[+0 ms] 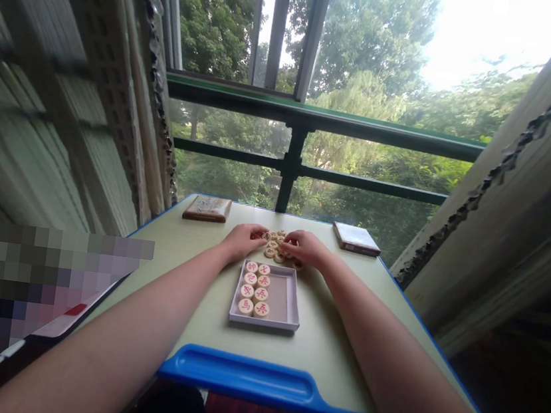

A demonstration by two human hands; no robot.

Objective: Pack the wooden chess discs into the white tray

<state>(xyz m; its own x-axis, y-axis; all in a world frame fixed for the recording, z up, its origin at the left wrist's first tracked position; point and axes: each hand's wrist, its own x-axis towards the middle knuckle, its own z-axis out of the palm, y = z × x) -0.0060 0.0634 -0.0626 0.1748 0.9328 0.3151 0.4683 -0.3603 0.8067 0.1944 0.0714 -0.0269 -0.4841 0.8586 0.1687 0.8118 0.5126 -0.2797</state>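
Round wooden Chinese chess pieces (pixel 270 253) lie in a loose heap near the table's far side. My left hand (pixel 245 240) is at the heap's left edge, its thumb and fingers closed on one chess piece (pixel 266 236). From the right, my right hand (pixel 305 246) reaches into the heap with its fingers curled together; what is between its fingertips is hidden. Closer to me sits a shallow white box (pixel 296 303). Two columns of pieces with red characters (pixel 261 294) stand face up along its left and middle, and bare bottom shows on its right.
A brown flat box (pixel 207 209) rests at the table's far left corner, another flat box (pixel 356 238) at the far right. The pale green table (pixel 318 346) has a blue rim with a groove (pixel 245 373) in front. Curtains (pixel 517 156) hang at both sides before a railed window.
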